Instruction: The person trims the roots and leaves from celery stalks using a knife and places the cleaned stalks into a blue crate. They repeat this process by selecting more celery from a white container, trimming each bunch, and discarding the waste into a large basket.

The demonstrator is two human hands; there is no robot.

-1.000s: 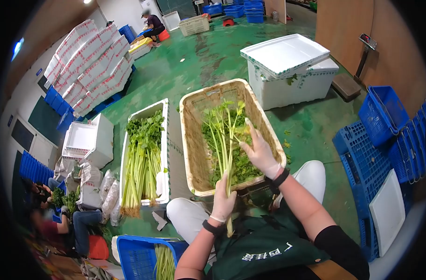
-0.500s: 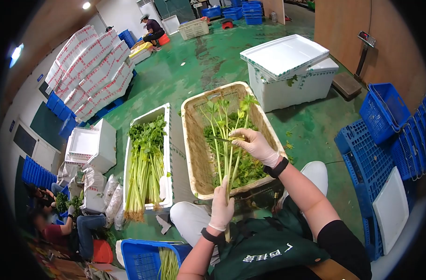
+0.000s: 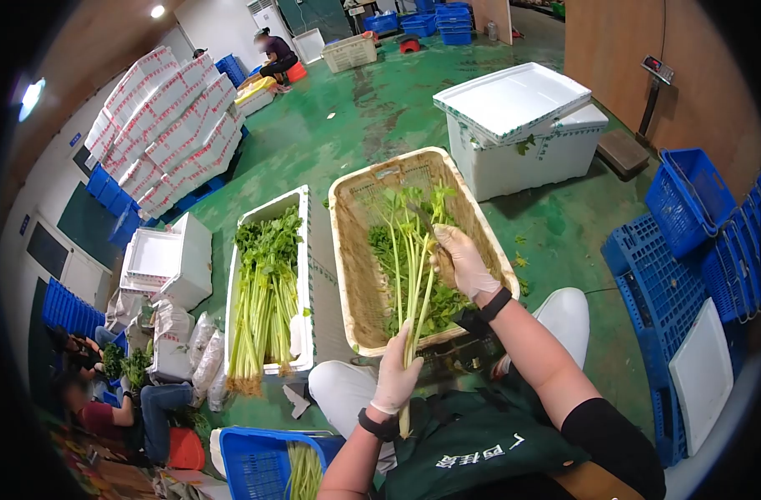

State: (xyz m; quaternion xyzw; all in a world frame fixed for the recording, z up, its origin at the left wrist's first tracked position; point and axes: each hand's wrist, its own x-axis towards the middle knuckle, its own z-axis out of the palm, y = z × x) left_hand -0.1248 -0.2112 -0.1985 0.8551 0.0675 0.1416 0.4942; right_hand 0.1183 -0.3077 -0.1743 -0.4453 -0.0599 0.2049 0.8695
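Note:
My gloved left hand (image 3: pixel 395 379) is closed round the lower stalks of a small bunch of celery (image 3: pixel 415 287), which leans up over a dirty cream plastic crate (image 3: pixel 347 287). In my gloved right hand (image 3: pixel 464 260) is a knife (image 3: pixel 420 218), its dark blade up beside the celery tops and its brownish handle showing below the fingers. Loose green leaves (image 3: pixel 443 312) lie inside the crate. To the left, a white foam box (image 3: pixel 306 250) holds a big pile of celery (image 3: pixel 264 292) with roots toward me.
A blue basket (image 3: pixel 251 458) with trimmed stalks (image 3: pixel 304 468) sits at lower left. Beyond the crate stand lidded foam boxes (image 3: pixel 513 150). Blue pallets (image 3: pixel 647 275) and a floor scale (image 3: pixel 623 154) are at right. Co-workers sit at far left and at the back.
My right hand has turned the knife from lying across the stalks to blade upward near the leafy tops. The left hand keeps its grip on the celery.

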